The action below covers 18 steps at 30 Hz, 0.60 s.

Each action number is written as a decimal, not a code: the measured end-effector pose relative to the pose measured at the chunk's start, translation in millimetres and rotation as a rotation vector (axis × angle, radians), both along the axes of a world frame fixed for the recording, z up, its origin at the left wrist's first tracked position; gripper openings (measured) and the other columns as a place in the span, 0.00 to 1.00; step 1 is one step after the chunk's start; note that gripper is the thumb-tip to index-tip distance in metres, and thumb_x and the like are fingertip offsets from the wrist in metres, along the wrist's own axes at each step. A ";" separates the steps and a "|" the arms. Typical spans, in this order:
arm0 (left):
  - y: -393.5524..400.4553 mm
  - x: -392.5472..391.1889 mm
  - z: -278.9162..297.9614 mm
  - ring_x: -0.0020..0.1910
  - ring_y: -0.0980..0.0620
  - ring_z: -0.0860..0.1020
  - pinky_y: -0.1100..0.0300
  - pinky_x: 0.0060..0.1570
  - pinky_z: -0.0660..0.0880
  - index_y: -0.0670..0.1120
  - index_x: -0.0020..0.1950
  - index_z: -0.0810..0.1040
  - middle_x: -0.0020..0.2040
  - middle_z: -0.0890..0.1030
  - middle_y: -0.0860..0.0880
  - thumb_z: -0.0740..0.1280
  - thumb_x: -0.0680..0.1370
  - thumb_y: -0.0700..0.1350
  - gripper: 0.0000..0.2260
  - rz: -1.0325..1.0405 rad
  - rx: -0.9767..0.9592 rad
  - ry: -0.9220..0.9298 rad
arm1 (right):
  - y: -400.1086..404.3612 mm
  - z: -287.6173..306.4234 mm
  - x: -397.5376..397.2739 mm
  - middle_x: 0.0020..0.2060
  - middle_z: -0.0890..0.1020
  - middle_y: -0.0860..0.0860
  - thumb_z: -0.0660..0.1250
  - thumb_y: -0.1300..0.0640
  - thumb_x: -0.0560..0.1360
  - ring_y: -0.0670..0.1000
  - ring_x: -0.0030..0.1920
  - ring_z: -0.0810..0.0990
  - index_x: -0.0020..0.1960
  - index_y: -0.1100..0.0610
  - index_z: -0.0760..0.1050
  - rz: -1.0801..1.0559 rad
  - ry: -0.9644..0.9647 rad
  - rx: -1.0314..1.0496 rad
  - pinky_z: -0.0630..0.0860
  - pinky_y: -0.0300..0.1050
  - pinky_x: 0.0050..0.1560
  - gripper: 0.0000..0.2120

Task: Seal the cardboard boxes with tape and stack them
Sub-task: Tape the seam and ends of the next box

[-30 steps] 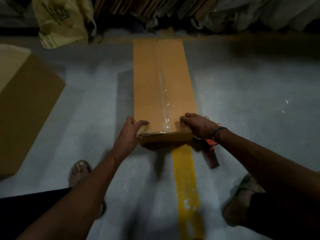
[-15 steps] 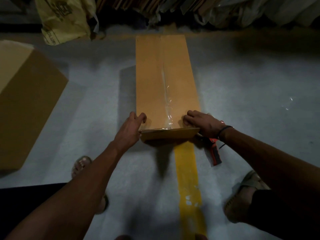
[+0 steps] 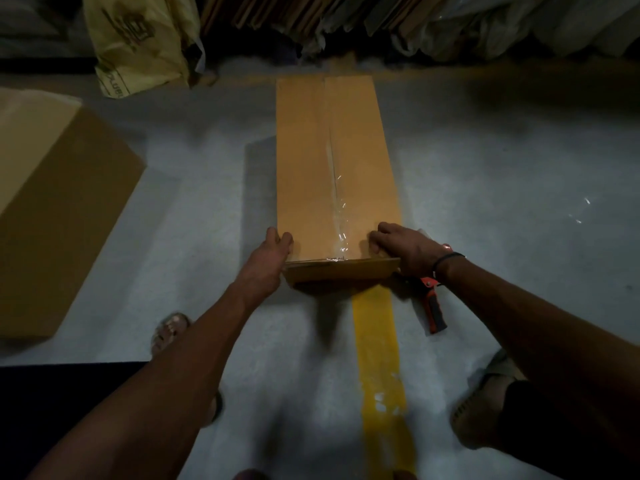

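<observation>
A long, narrow cardboard box (image 3: 311,161) lies on the grey floor, running away from me, with clear tape (image 3: 337,209) along its centre seam. My left hand (image 3: 270,258) grips the near left corner, thumb on top. My right hand (image 3: 401,249) grips the near right corner, fingers curled over the top edge. A red and black tape dispenser (image 3: 433,306) lies on the floor just below my right wrist. A second, larger cardboard box (image 3: 59,209) sits at the left.
A yellow line (image 3: 377,358) is painted on the floor under the box. A yellow plastic bag (image 3: 138,43) and stacked flat cardboard (image 3: 294,15) line the back. My sandalled feet (image 3: 485,403) stand at both sides below.
The near end of the box has shifted slightly away from me, with both hands keeping their hold on the corners. The view has moved a little closer over it.
</observation>
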<state>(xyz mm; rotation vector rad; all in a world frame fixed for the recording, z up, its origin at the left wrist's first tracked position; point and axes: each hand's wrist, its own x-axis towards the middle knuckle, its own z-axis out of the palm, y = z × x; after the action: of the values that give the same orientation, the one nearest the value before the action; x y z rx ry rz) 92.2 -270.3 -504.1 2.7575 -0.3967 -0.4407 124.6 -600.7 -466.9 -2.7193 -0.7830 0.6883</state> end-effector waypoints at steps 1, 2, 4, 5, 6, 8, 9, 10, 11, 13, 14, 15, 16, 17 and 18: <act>0.0 -2.1 -2.5 0.47 0.42 0.78 0.45 0.42 0.80 0.49 0.58 0.64 0.58 0.65 0.45 0.71 0.67 0.25 0.29 0.007 -0.008 -0.046 | 1.3 -0.6 -0.3 0.51 0.69 0.46 0.72 0.61 0.70 0.48 0.50 0.70 0.55 0.49 0.70 0.002 -0.019 -0.008 0.61 0.37 0.38 0.18; -2.0 -3.4 -4.2 0.46 0.42 0.78 0.45 0.42 0.80 0.48 0.59 0.65 0.58 0.66 0.45 0.71 0.69 0.27 0.27 0.025 -0.014 -0.083 | 1.3 -1.5 0.7 0.50 0.69 0.45 0.71 0.63 0.70 0.48 0.49 0.70 0.54 0.48 0.69 -0.001 -0.036 -0.017 0.60 0.37 0.37 0.18; -8.3 -6.3 -4.8 0.45 0.42 0.77 0.46 0.42 0.79 0.46 0.60 0.67 0.59 0.67 0.44 0.72 0.71 0.30 0.23 0.082 -0.026 -0.112 | 1.9 -6.3 2.4 0.49 0.68 0.44 0.68 0.67 0.70 0.48 0.48 0.70 0.53 0.47 0.69 -0.026 -0.050 -0.025 0.59 0.37 0.36 0.19; -11.9 -7.2 -5.2 0.45 0.42 0.77 0.47 0.41 0.78 0.45 0.59 0.68 0.59 0.67 0.43 0.73 0.71 0.32 0.22 0.105 -0.032 -0.110 | 1.2 -8.1 3.0 0.48 0.68 0.43 0.67 0.67 0.71 0.48 0.48 0.71 0.52 0.46 0.69 -0.046 -0.044 -0.019 0.59 0.37 0.36 0.19; -14.2 -8.0 -5.7 0.44 0.42 0.76 0.47 0.41 0.78 0.45 0.59 0.68 0.58 0.66 0.43 0.74 0.71 0.33 0.22 0.125 -0.036 -0.102 | -0.4 -11.1 4.1 0.47 0.68 0.43 0.67 0.68 0.71 0.48 0.48 0.72 0.51 0.45 0.70 -0.067 -0.030 -0.015 0.60 0.36 0.36 0.20; -14.2 -7.9 -6.4 0.44 0.43 0.77 0.47 0.42 0.79 0.45 0.58 0.68 0.58 0.66 0.44 0.75 0.72 0.35 0.22 0.139 -0.036 -0.091 | -1.5 -12.8 5.7 0.47 0.70 0.43 0.66 0.68 0.71 0.50 0.49 0.75 0.51 0.45 0.71 -0.107 0.009 0.011 0.62 0.36 0.38 0.19; -13.7 -7.1 -6.5 0.45 0.42 0.77 0.47 0.43 0.79 0.45 0.59 0.68 0.58 0.66 0.44 0.76 0.73 0.37 0.21 0.138 -0.037 -0.090 | -1.2 -11.4 5.4 0.48 0.71 0.44 0.67 0.67 0.71 0.52 0.50 0.75 0.52 0.46 0.72 -0.132 0.034 0.027 0.64 0.37 0.38 0.18; -14.8 -6.2 -5.4 0.47 0.43 0.77 0.49 0.44 0.78 0.44 0.59 0.68 0.58 0.66 0.44 0.78 0.74 0.43 0.22 0.153 -0.051 -0.079 | -0.2 -8.9 4.2 0.50 0.71 0.46 0.70 0.64 0.71 0.53 0.51 0.76 0.53 0.47 0.73 -0.170 0.048 0.045 0.66 0.38 0.39 0.17; -17.3 -5.4 -3.2 0.50 0.44 0.76 0.50 0.46 0.77 0.44 0.61 0.68 0.59 0.66 0.44 0.78 0.73 0.51 0.26 0.194 -0.079 -0.058 | 1.8 -7.5 1.9 0.52 0.71 0.48 0.73 0.60 0.70 0.54 0.51 0.76 0.56 0.48 0.73 -0.230 0.043 0.076 0.68 0.39 0.40 0.18; -29.3 -4.9 1.8 0.57 0.46 0.70 0.51 0.53 0.75 0.43 0.65 0.65 0.61 0.66 0.44 0.77 0.67 0.69 0.41 0.354 -0.158 -0.002 | 5.9 -7.7 -6.9 0.59 0.69 0.52 0.79 0.50 0.66 0.55 0.53 0.75 0.64 0.50 0.70 -0.438 -0.029 0.145 0.74 0.43 0.45 0.31; -38.0 -5.3 5.1 0.61 0.44 0.68 0.48 0.57 0.74 0.43 0.67 0.63 0.63 0.66 0.42 0.76 0.63 0.73 0.48 0.465 -0.192 0.007 | 8.2 -9.6 -12.3 0.62 0.67 0.54 0.80 0.46 0.63 0.56 0.55 0.74 0.68 0.51 0.67 -0.558 -0.080 0.160 0.77 0.47 0.48 0.38; -47.6 -5.3 7.4 0.64 0.41 0.67 0.46 0.62 0.72 0.41 0.69 0.62 0.66 0.65 0.40 0.76 0.59 0.75 0.53 0.581 -0.224 0.008 | 10.4 -13.0 -17.8 0.64 0.65 0.56 0.82 0.42 0.61 0.58 0.59 0.72 0.71 0.52 0.64 -0.661 -0.114 0.160 0.79 0.51 0.53 0.45; -56.9 -4.8 9.1 0.68 0.38 0.65 0.43 0.65 0.71 0.40 0.70 0.61 0.68 0.64 0.39 0.77 0.57 0.75 0.56 0.694 -0.254 0.020 | 13.2 -17.3 -22.5 0.66 0.64 0.58 0.82 0.38 0.59 0.61 0.64 0.70 0.74 0.52 0.60 -0.746 -0.108 0.154 0.78 0.55 0.59 0.52; -65.8 -3.2 11.9 0.70 0.36 0.64 0.42 0.66 0.70 0.39 0.71 0.60 0.69 0.63 0.38 0.78 0.56 0.75 0.59 0.792 -0.280 0.055 | 17.7 -21.3 -26.3 0.69 0.63 0.59 0.82 0.34 0.57 0.63 0.68 0.67 0.76 0.52 0.57 -0.824 -0.061 0.167 0.75 0.58 0.64 0.57; -73.4 -1.4 13.6 0.71 0.35 0.63 0.42 0.66 0.71 0.38 0.73 0.60 0.71 0.62 0.37 0.78 0.55 0.75 0.61 0.868 -0.295 0.099 | 24.0 -25.5 -28.6 0.71 0.62 0.61 0.81 0.31 0.56 0.65 0.71 0.65 0.78 0.51 0.52 -0.893 0.005 0.199 0.72 0.61 0.67 0.62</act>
<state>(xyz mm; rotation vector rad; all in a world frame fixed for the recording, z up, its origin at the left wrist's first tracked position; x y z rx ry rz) 90.8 -343.8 -490.5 2.3094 0.6875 -0.2519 96.0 -576.8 -492.4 -2.4919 0.3678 0.3666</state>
